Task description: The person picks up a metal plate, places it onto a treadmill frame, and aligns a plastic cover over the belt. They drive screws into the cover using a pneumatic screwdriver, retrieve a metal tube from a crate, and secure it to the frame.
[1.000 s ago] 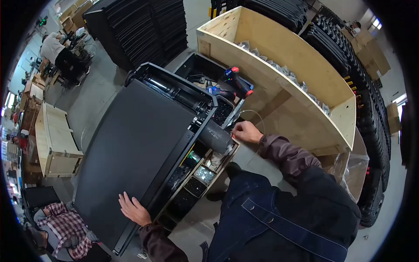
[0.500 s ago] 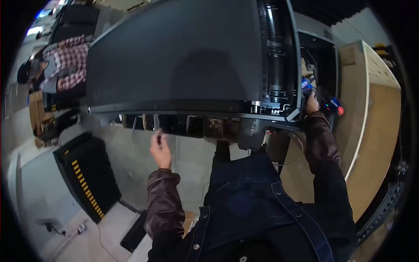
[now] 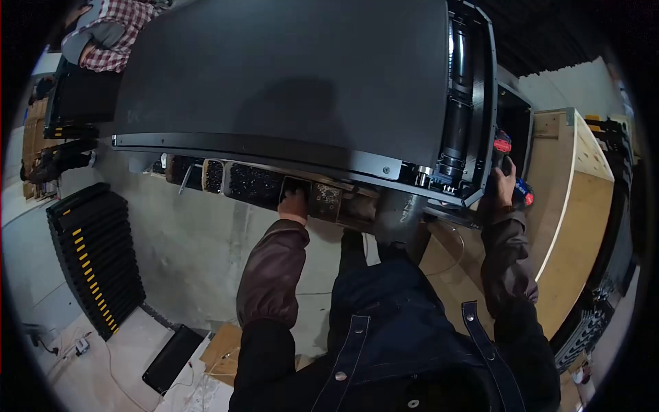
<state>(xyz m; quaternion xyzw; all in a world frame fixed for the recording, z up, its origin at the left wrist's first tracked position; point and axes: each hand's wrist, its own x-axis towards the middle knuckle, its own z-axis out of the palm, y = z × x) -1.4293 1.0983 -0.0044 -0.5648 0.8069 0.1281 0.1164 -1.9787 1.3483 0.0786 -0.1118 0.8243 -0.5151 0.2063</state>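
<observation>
From the head camera, the left hand (image 3: 294,204) reaches down into one pocket of the parts tray (image 3: 248,184) that runs along the near edge of the treadmill (image 3: 288,75). Its fingertips are sunk in the pocket and hidden, so I cannot tell whether they are pinched on anything or spread. The right hand (image 3: 503,187) is at the far right corner of the machine, fingers wrapped tight around the grip of a red and blue power driver (image 3: 503,145), which sits just beside the exposed roller (image 3: 456,130). The likeliest trouble, in my judgement, is at that corner. The driver is squeezed between the metal frame and the wooden crate (image 3: 583,199), so a slip could knock the tool against the frame or catch the knuckles. With both arms spread wide and the body leaning in, small parts could also spill from the tray if the left wrist bumps its rim. Room is tight on the right, where the crate wall stands close to the elbow. The left is freer, with bare floor (image 3: 185,261) down to a stack of black panels (image 3: 96,261) and some cardboard (image 3: 223,350). A person in a plaid shirt (image 3: 103,34) is well apart, across the belt.
</observation>
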